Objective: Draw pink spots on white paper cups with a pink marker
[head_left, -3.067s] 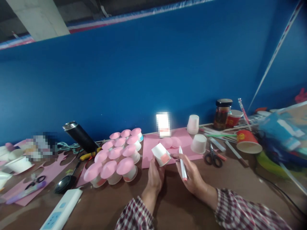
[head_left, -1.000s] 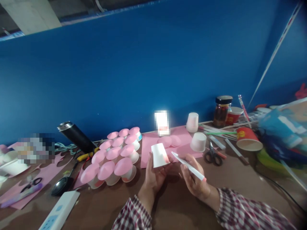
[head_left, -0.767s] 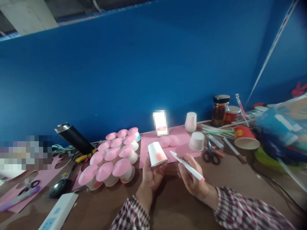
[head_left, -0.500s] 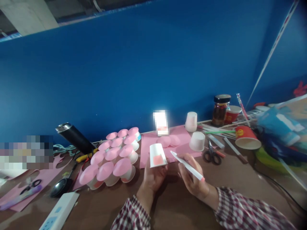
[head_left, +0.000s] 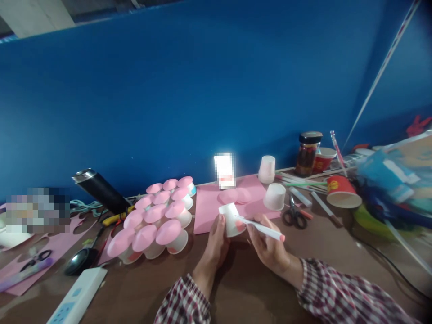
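While the left hand (head_left: 218, 243) gripped a tilted white cup (head_left: 230, 226) near the pink sheet (head_left: 205, 211), the right hand (head_left: 271, 251) pinched a marker (head_left: 266, 230) with its tip at or just beside the cup, apparently for drawing, the next stroke seemingly needing a still cup.

a white cup (head_left: 231, 218), base up and tilted, orange-pink patch on its side, sits in the left hand (head_left: 218, 240); a white, orange-ended marker (head_left: 265, 230) slants in the right hand (head_left: 272, 253), tip perhaps touching the cup.
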Demonstrator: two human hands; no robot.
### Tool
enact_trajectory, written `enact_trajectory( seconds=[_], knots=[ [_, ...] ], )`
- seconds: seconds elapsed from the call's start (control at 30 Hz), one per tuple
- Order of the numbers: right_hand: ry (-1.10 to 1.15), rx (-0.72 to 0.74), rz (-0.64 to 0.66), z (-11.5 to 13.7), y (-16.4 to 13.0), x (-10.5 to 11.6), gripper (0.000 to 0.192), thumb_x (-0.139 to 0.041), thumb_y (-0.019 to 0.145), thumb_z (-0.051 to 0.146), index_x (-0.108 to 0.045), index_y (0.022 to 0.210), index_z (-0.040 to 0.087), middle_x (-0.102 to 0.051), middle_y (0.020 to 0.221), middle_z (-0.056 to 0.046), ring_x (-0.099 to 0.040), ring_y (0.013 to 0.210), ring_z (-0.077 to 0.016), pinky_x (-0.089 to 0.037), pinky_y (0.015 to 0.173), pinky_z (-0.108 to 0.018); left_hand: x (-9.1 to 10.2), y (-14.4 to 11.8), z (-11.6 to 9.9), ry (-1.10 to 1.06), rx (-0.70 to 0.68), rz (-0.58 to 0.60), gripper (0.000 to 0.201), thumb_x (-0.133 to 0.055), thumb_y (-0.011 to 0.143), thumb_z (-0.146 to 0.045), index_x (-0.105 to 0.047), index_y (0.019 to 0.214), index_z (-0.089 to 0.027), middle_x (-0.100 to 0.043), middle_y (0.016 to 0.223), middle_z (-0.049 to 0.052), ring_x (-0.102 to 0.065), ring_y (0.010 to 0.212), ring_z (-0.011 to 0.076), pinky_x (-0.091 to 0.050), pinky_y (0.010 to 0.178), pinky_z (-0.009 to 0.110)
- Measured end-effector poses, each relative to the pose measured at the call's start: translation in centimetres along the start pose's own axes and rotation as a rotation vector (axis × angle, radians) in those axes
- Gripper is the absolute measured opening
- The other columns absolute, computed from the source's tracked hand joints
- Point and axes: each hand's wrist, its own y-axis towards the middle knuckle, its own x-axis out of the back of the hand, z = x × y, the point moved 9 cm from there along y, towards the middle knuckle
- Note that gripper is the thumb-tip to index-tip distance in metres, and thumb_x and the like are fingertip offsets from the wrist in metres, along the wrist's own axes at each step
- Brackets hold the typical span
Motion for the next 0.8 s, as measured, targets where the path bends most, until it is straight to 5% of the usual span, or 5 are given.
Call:
enact_trajectory(
  seconds=[0.8],
  knots=[
    [-0.102, -0.009, 0.098, -1.0, -0.4, -1.4, 0.012, -0.050, 0.095, 0.019, -0.062, 0.096, 0.018, -0.064, 0.078, -0.006, -0.062, 0.068, -0.0189, -0.051, 0.065, -0.030, -0.1, -0.2, -0.2, 0.084, -0.028, -0.043, 0.026, -0.057, 0.090, -0.041, -0.061, 0.099, -0.017, -0.064, 0.091, 0.004, -0.059, 0.083, 0.0154, -0.046, 0.079, 0.029]
  ],
)
